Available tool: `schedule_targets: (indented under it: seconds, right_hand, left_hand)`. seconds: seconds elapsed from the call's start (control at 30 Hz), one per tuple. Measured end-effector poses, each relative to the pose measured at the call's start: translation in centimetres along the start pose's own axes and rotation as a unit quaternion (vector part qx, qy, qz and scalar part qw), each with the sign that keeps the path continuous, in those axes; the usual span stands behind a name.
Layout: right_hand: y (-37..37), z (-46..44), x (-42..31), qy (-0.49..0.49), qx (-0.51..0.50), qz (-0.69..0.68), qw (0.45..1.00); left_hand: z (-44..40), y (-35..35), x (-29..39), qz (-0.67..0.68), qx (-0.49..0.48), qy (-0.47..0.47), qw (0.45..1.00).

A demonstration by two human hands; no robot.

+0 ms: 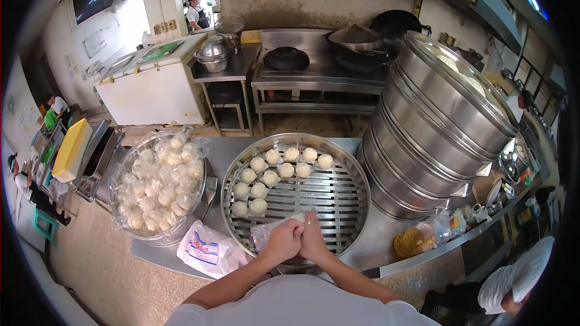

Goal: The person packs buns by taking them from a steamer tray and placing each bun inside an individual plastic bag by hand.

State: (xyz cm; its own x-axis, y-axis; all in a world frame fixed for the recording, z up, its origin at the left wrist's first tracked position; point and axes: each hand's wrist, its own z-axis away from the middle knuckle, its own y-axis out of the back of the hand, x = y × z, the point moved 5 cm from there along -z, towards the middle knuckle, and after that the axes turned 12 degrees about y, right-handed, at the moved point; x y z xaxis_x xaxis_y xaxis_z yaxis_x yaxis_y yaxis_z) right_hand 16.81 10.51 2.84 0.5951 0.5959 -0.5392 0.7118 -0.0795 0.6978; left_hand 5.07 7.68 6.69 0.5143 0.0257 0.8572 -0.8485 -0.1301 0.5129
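My left hand [284, 241] is closed on a clear plastic bag [261, 233] above the near part of a round steamer tray [329, 202]. Against it, my right hand [313, 239] is closed at the upper end of the same bag; the fingers partly hide what is inside. Several white pleated buns [258, 190] sit on paper squares along the tray's left and far sides, over metal slats. To the left, a large round metal container [162, 240] is heaped with plastic-wrapped buns [163, 184].
Stacked steamer tiers [423, 139] rise on the right, with buns in the top one. A white printed bag [211, 250] lies left of my forearms. Bottles of yellow liquid [417, 238] lie by the right edge. Another person [513, 281] is at lower right; a stove [320, 75] stands behind.
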Motion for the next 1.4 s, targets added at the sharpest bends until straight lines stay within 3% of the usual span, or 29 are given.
schedule_targets:
  seconds: [0.03, 0.13, 0.23, 0.27, 0.37, 0.5, 0.57, 0.63, 0.73, 0.83, 0.87, 0.97, 1.07, 1.17, 1.2, 1.27, 1.37, 1.4]
  right_hand:
    - [0.2, 0.0, 0.1, 0.017, 0.032, -0.011, 0.999]
    - [2.0, 0.1, -0.2, -0.098, -0.015, -0.085, 0.991]
    - [4.4, -1.2, -1.2, -0.003, -0.017, -0.014, 1.000]
    - [3.3, -0.8, 0.0, 0.062, -0.001, 0.076, 0.995]
    - [4.2, -1.5, -0.7, 0.122, 0.041, 0.100, 0.987]
    - [5.7, -1.5, -1.7, -0.109, -0.020, -0.063, 0.992]
    - [5.1, -1.3, -1.1, 0.040, 0.011, 0.035, 0.999]
    - [4.8, -1.7, -1.7, 0.199, 0.031, 0.153, 0.968]
    - [4.3, -1.4, -0.9, 0.086, -0.024, -0.029, 0.996]
    - [3.6, -0.7, -0.6, -0.035, -0.078, -0.205, 0.975]
    - [2.9, -0.3, -0.1, -0.028, -0.101, -0.219, 0.970]
    - [1.2, 0.1, 0.0, 0.195, -0.124, -0.039, 0.972]
    - [-1.8, 1.7, 2.7, 0.135, -0.213, -0.155, 0.955]
    - [1.1, -1.3, -1.7, 0.102, -0.252, -0.181, 0.945]
    - [2.5, -2.1, -3.2, 0.057, -0.254, -0.105, 0.960]
    - [3.5, -2.8, -4.4, 0.091, -0.219, -0.050, 0.970]
    - [4.9, -4.8, -7.2, 0.186, -0.165, -0.063, 0.967]
    - [5.5, -5.5, -8.7, 0.188, -0.174, -0.092, 0.962]
  left_hand:
    - [0.0, 0.0, 0.1, 0.012, -0.003, 0.008, 1.000]
    - [0.9, -0.4, 1.1, 0.037, -0.016, 0.007, 0.999]
    - [1.2, -0.3, 2.9, 0.042, -0.018, -0.034, 0.998]
    - [1.2, -0.1, 3.5, 0.047, -0.018, -0.038, 0.998]
    - [1.5, -0.1, 3.7, 0.074, 0.013, -0.051, 0.996]
    - [2.8, -0.3, 5.0, 0.091, 0.000, -0.073, 0.993]
    - [3.3, -0.3, 4.9, 0.096, -0.007, -0.078, 0.992]
    - [3.1, -0.2, 4.2, 0.110, -0.015, -0.061, 0.992]
    - [3.4, -0.2, 3.3, 0.149, 0.010, -0.030, 0.988]
    - [4.5, 0.0, 3.5, 0.158, -0.040, -0.018, 0.986]
    - [4.6, -0.1, 3.3, 0.168, -0.041, -0.020, 0.985]
    - [4.8, -0.2, 2.4, 0.187, -0.048, -0.011, 0.981]
    - [5.0, -0.1, 1.5, 0.193, -0.057, 0.019, 0.979]
    - [4.9, 0.8, 1.2, 0.217, -0.046, 0.024, 0.975]
    - [4.8, 1.4, 1.4, 0.228, -0.044, 0.018, 0.973]
    - [4.5, 2.9, 0.7, 0.207, -0.039, 0.001, 0.978]
    - [3.1, 7.9, -2.1, 0.082, 0.209, -0.056, 0.973]
    - [2.7, 7.7, -4.4, 0.171, 0.152, 0.107, 0.968]
